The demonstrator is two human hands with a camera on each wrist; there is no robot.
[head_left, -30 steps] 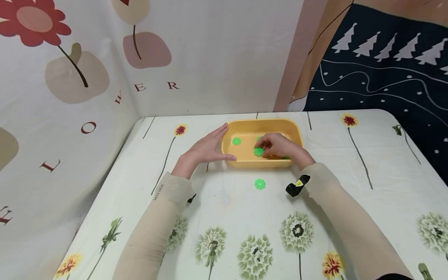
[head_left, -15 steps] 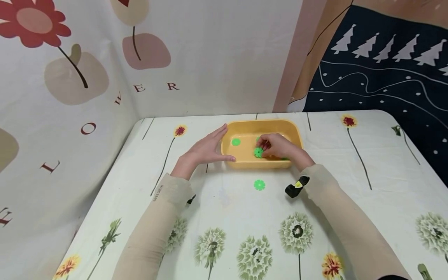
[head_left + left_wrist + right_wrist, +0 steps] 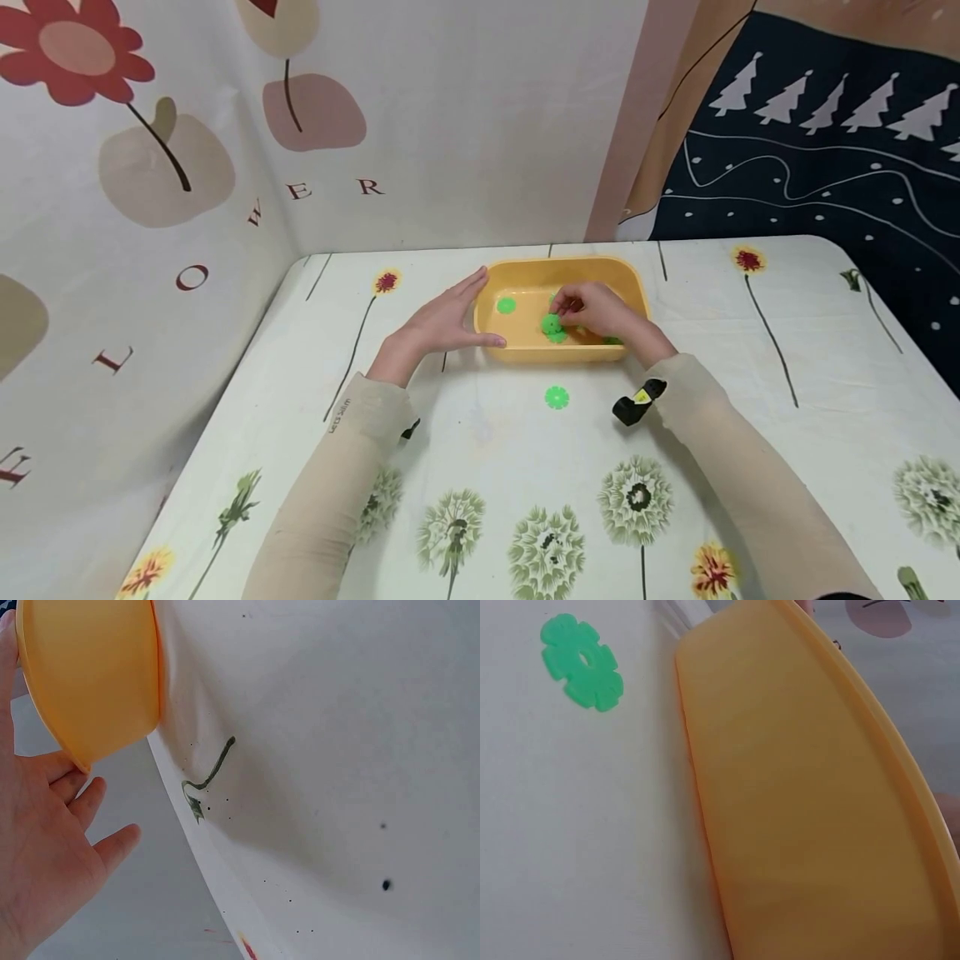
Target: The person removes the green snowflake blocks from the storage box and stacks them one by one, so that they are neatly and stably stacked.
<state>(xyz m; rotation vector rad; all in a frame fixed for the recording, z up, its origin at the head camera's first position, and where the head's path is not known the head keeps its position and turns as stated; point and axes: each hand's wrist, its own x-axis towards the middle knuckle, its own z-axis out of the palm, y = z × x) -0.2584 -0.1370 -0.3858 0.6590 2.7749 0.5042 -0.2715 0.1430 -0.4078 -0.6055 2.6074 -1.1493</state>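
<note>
A shallow yellow plastic tub [image 3: 555, 354] sits near the table's far edge. My left hand [image 3: 442, 321] rests spread against its left end, thumb by the front rim; in the left wrist view, fingers of the left hand [image 3: 45, 855] touch the rim of the tub [image 3: 90, 675]. Inside the tub, my right hand [image 3: 596, 308] pinches a green notched plastic disc [image 3: 551, 324]. Just below that disc, another green disc [image 3: 557, 337] shows partly. More green pieces lie in the tub, including a disc [image 3: 506, 306] at the left. In the right wrist view, the tub's side hides the right fingers.
One loose green disc [image 3: 557, 397] lies on the flower-print tablecloth [image 3: 480, 450] in front of the tub; the right wrist view shows the notched disc [image 3: 574, 664] with a central slot. A printed curtain [image 3: 480, 125] hangs behind and left of the table.
The pinched disc has tilted and shifted slightly left in the right fingers, and a second green disc now shows beneath it. The left hand and the tub stay in place.
</note>
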